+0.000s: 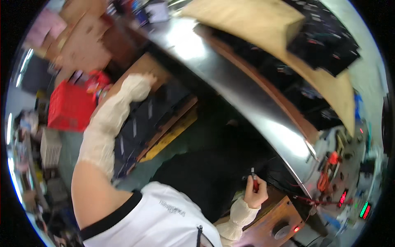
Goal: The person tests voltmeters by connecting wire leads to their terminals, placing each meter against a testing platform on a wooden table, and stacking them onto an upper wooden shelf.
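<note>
My left hand [153, 81] reaches out to the far left, over a cardboard box [169, 131] filled with flat black pieces [140, 123]. It is at the box's far end, and its fingers are blurred, so whether they grip anything does not show. Close to my body on the right, my right hand [256, 196] is closed around a small red-handled tool [256, 185] whose pale metal tip points up. The tool's exact kind is unclear. Cream sleeves cover both forearms.
A shiny metal bench [242, 96] crosses diagonally, bearing a long cardboard box [247, 20] with black pieces. Red-handled pliers [323, 181] and digital displays [364, 210] are at the right. A wooden box [279, 218] with a dial is beside my right hand; a red crate [72, 107] stands left.
</note>
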Demonstrator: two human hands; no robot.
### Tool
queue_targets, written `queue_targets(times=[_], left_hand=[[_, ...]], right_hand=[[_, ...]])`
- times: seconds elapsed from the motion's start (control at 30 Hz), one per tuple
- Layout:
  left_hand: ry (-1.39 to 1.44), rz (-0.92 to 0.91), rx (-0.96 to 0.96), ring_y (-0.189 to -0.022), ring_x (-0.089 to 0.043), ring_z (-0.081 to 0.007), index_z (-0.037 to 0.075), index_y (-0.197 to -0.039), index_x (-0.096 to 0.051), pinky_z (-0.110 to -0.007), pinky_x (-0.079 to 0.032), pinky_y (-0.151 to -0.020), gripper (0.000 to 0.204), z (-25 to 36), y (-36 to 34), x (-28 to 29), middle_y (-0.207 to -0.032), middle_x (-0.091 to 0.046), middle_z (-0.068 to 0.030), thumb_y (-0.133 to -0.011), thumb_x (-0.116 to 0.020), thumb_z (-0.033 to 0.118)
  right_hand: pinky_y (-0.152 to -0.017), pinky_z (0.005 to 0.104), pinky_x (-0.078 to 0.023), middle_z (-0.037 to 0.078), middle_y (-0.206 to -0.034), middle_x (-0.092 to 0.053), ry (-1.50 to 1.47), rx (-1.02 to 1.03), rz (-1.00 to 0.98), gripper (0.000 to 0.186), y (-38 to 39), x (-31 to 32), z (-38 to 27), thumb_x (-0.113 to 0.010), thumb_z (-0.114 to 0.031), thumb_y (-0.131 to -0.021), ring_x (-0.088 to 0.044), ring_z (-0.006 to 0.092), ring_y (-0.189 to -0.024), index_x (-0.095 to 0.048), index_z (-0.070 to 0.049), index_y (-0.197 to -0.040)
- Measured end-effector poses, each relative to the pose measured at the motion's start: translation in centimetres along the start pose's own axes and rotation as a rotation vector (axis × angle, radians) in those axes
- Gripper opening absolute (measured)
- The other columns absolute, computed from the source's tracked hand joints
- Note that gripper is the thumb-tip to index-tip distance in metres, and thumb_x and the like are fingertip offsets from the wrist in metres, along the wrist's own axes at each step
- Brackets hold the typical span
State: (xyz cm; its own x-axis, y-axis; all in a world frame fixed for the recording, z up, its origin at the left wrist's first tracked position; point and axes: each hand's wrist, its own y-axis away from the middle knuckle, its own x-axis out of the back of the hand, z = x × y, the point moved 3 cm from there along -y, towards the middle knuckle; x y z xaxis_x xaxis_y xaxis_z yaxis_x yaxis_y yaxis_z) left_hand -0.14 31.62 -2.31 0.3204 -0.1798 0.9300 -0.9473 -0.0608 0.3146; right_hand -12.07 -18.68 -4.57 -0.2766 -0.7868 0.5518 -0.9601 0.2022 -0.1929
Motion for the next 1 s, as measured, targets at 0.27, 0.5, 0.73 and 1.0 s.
queue_targets(times=[0.27,0.5,0.73,1.0], left_hand=[[0.6,0.823,-0.974,-0.135,-0.049,-0.0313,0.002,-0.137,-0.055,-0.041,-0.036,-0.114,0.063,15.2,1.6,23.6,-0.144,-0.053,-0.0155,-0.081,-0.08,0.017],[0.219,1.62,-0.445,-0.117,-0.058,-0.0356,0.002,-0.132,-0.055,-0.042,-0.046,-0.1,0.065,21.3,-3.9,29.3,-0.126,-0.061,-0.0179,-0.078,-0.081,0.025],[0.443,1.495,-0.653,-0.094,-0.066,-0.0231,0.009,-0.101,-0.072,-0.035,-0.053,-0.083,0.029,23.1,0.0,22.7,-0.102,-0.067,-0.0035,-0.073,-0.082,0.012],[0.592,1.41,-0.533,-0.119,-0.056,-0.039,0.0,-0.135,-0.05,-0.043,-0.043,-0.103,0.073,19.2,-4.2,26.3,-0.124,-0.061,-0.0214,-0.075,-0.085,0.024]], right_hand=[[-0.058,0.0313,-0.051,0.011,-0.074,-0.069,0.011,0.203,-0.073,0.018,-2.0,-1.4,-4.8,-0.083,-0.01,-0.078,-0.063,0.023,-0.06,-0.074,-0.003,-0.092],[-0.056,0.0305,-0.049,0.011,-0.072,-0.067,-0.01,0.22,-0.002,0.021,-0.8,-0.9,-4.6,-0.084,-0.011,-0.078,-0.062,0.0219,-0.058,-0.074,-0.003,-0.094],[-0.058,0.0319,-0.052,0.011,-0.073,-0.068,0.085,0.062,0.029,0.019,2.1,1.2,0.6,-0.084,-0.014,-0.078,-0.065,0.0239,-0.06,-0.073,-0.005,-0.09],[-0.057,0.0308,-0.048,0.01,-0.074,-0.066,0.156,0.096,0.075,0.018,-0.2,1.6,-1.7,-0.082,-0.006,-0.078,-0.058,0.02,-0.061,-0.073,-0.002,-0.092]])
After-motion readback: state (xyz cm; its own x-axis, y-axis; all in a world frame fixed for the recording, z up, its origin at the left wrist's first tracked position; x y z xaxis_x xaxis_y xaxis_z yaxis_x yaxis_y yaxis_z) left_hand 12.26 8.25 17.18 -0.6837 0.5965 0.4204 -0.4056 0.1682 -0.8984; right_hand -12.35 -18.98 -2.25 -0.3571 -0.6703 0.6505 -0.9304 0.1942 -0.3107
